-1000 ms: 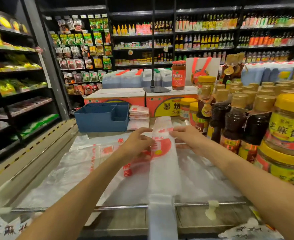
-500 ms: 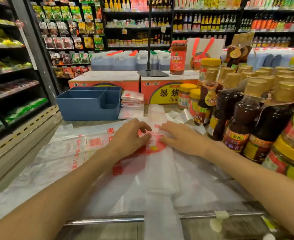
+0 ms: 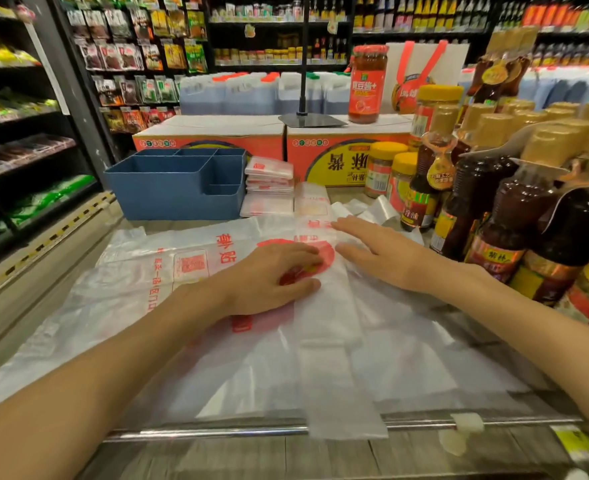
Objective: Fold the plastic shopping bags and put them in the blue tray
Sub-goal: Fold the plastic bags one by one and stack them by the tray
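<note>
A clear plastic shopping bag with red print, folded into a long narrow strip [image 3: 324, 320], runs from the counter's front rail toward the back. It lies on top of several flat, unfolded bags [image 3: 140, 289]. My left hand [image 3: 269, 275] presses flat on the strip's left side over the red circle. My right hand [image 3: 379, 254] lies flat on its right edge, fingers straight. The blue tray [image 3: 175, 192], with several compartments, stands at the back left. A small stack of folded bags [image 3: 269, 188] rests beside the tray's right wall.
Dark sauce bottles [image 3: 487, 209] and yellow-lidded jars [image 3: 400, 181] crowd the right side close to my right forearm. Orange cartons [image 3: 331, 150] with a red jar [image 3: 367, 84] and a black stand [image 3: 310, 119] back the counter. A metal rail [image 3: 217, 433] edges the front.
Both hands have slid toward me along the strip and flattened on it; the right hand has spread out to the right. The camera has moved closer and tilted down.
</note>
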